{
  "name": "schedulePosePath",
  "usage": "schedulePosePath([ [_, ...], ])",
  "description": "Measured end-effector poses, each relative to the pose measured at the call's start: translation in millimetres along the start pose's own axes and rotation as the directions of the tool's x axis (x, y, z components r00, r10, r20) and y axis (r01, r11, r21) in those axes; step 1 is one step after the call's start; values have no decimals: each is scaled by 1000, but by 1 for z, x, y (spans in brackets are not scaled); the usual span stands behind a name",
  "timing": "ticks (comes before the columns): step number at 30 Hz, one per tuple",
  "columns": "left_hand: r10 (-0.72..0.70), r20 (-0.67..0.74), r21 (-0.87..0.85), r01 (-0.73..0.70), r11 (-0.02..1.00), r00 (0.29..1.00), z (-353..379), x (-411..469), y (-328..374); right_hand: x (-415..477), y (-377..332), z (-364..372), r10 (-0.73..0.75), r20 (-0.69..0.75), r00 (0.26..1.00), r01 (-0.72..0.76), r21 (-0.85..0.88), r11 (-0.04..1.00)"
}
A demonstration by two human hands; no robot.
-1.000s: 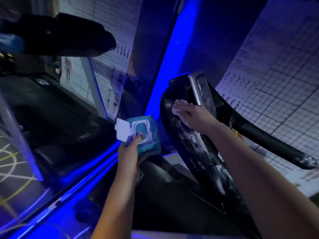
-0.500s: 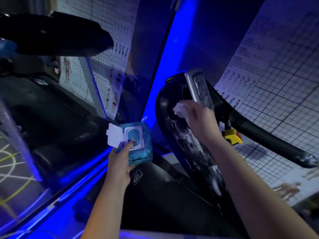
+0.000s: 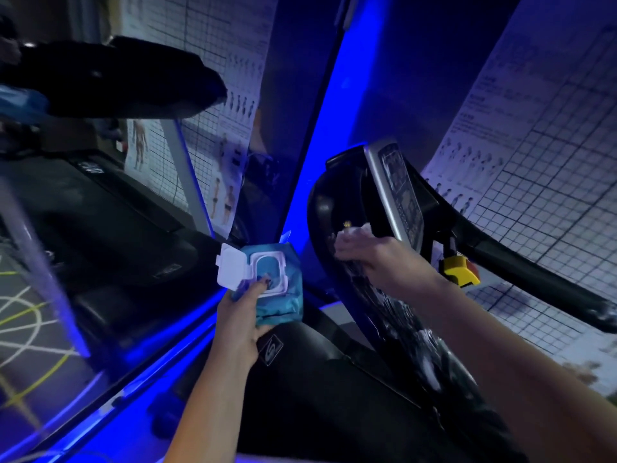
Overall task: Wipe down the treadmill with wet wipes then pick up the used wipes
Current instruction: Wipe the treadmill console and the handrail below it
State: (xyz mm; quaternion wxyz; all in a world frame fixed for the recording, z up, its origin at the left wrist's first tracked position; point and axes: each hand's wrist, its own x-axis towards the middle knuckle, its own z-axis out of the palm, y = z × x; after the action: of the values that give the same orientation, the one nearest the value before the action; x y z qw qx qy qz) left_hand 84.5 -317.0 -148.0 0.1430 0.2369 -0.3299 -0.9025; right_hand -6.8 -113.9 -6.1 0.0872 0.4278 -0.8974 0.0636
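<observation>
Blue light washes the chart-covered walls as your left hand grips the open blue wipes pack beside the treadmill console, while your right hand curls its fingers round a white wipe pressed on that console's black housing.

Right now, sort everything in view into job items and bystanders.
Job: wet wipe under right hand; wipe pack, lid open, held in left hand; treadmill console.
Bystanders: wall charts; neighbouring treadmill.
</observation>
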Motion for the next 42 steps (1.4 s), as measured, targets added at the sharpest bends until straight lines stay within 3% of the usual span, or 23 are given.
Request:
schedulePosePath([
  [3, -4, -9, 4, 4, 1000, 1000, 0, 1, 2, -4, -7, -10, -11, 58, 998, 9, 27, 1000],
  [5, -5, -10, 9, 5, 1000, 1000, 0, -2, 1, 3, -13, -18, -9, 20, 1000, 7, 82, 997],
  [8, 1, -1, 19, -1, 1000, 1000, 2, -5, 3, 23, -14, -30, 89, -153, 984, -63, 166, 984],
  [11, 9, 6, 22, -9, 1000, 1000, -1, -7, 3, 41, -17, -29, 177, -439, 881, -73, 244, 967],
  [12, 9, 5, 20, -9, 1000, 1000, -2, -6, 3, 47, -18, -24, 190, -469, 863, -83, 239, 967],
  [14, 10, 6, 10, -10, 1000, 1000, -3, -5, 3, 55, -18, -7, 155, -326, 933, -129, 98, 987],
  [16, 8, 9, 5, -8, 1000, 1000, -2, -4, 3, 56, -15, 16, 38, -81, 996, -49, -130, 990],
  [17, 7, 10, 4, -7, 1000, 1000, -2, -3, 3, 55, -11, 24, 3, -29, 1000, -9, -188, 982],
  [22, 6, 23, -5, -6, 1000, 1000, 2, 1, 5, 37, -5, 20, -127, -6, 992, 118, -331, 936],
  [28, 5, 38, 26, -6, 1000, 999, 1, 4, 6, 9, -8, 12, -268, -103, 958, 194, -456, 869],
  [34, 19, 17, 36, -19, 999, 1000, 1, 3, 8, 46, -34, 25, -72, -369, 927, -70, -358, 931],
  [37, 26, 1, 51, -26, 998, 1000, 2, 2, 7, 56, -45, 47, 79, -375, 924, -211, -326, 922],
  [42, 19, 3, 49, -19, 999, 1000, 4, 4, 3, 38, -54, 80, 139, -282, 949, -237, -350, 906],
])
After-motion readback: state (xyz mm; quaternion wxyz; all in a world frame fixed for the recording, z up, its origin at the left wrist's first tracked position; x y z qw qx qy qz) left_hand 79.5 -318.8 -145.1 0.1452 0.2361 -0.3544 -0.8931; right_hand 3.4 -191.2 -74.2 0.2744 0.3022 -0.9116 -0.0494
